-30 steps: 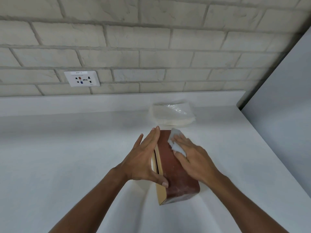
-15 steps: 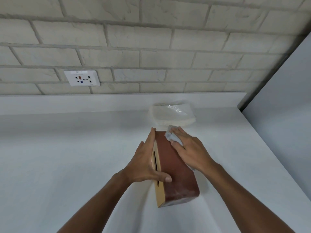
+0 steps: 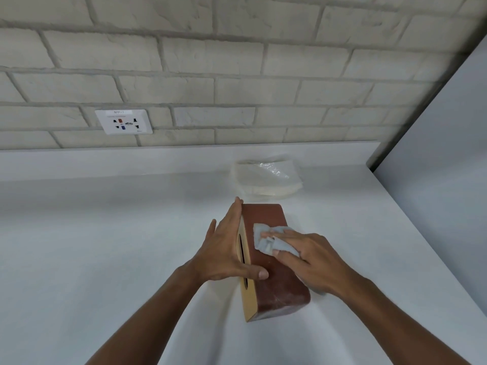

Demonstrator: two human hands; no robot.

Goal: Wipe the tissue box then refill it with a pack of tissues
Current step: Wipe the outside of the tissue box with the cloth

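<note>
A brown tissue box lies on its side on the white counter, its pale wooden slotted face turned left. My left hand holds it, fingers flat along the slotted face and thumb hooked over the brown upper side. My right hand grips a crumpled white wipe and presses it onto the middle of that upper side. A pack of tissues in clear plastic lies just behind the box, near the back ledge.
A brick wall with a white power socket runs along the back of the counter. A tall grey panel closes off the right side. Bare counter surface stretches to the left of the box.
My right hand has slid the wipe from the box's far end back toward its middle. My left hand keeps its hold on the slotted face.
</note>
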